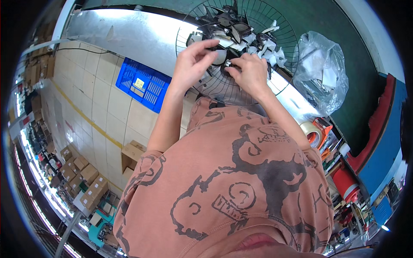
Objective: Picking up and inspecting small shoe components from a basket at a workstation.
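Note:
A round wire basket [220, 89] in front of me holds a heap of black, grey and white scrap-like pieces [234, 32]. My left hand [193, 64] is over its left side, thumb and fingers apart. Next to that thumb is a flat grey piece with a rounded edge [220, 56]; no grip on it shows. My right hand [251, 74] is closed at the basket's near side, with a small black-and-white piece [227, 64] pinched at its fingertips. The fingers partly hide this piece, and its kind is unclear. White torn-looking bits [270, 53] lie just beyond my right hand.
The basket rests on a shiny metal bench [124, 26] beside a green surface [320, 19]. To the right sits a clear plastic bag with white pieces [322, 71]. A tape roll [311, 134] is by my right forearm. A blue crate [144, 84] stands lower left.

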Demonstrator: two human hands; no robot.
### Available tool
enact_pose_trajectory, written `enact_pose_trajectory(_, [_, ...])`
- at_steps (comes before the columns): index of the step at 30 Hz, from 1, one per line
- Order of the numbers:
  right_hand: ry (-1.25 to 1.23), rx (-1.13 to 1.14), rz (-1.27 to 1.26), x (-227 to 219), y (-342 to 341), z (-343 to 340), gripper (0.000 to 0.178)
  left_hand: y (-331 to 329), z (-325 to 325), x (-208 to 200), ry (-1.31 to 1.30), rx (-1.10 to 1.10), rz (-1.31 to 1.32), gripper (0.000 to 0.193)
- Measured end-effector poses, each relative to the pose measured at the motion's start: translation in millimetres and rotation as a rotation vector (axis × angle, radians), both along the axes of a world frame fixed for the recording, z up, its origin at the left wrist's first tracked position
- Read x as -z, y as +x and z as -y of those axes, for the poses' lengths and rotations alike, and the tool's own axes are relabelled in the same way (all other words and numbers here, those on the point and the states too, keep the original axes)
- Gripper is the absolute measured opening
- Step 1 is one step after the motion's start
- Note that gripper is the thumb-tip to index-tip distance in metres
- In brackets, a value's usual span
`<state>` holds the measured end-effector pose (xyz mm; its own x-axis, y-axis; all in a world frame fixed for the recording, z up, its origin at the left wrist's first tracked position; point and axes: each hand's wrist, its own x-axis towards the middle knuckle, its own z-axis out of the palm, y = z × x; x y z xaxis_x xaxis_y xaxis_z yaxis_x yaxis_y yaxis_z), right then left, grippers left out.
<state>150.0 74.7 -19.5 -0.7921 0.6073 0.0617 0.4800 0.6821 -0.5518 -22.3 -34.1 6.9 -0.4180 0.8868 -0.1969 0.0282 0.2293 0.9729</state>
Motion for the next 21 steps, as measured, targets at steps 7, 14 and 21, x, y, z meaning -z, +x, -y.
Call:
enact_pose_trajectory(7, [-0.766, 0.031, -0.340, -38.6, -0.3, -15.3, 0.024, 24.1, 10.3, -21.9, -0.065, 0.100, 0.127, 0.048])
enact_pose_trajectory(14, [-0.722, -0.169, -0.480, -51.3, 16.4, -20.3, 0.027, 10.6, 12.8, -8.9, 0.027, -0.123, 0.521, 0.040])
enact_pose_trajectory(21, [-0.128, -0.307, -0.489, -55.3, 16.8, -10.2, 0.015, 19.3, 9.9, -10.9, -0.074, -0.047, 0.550, 0.036])
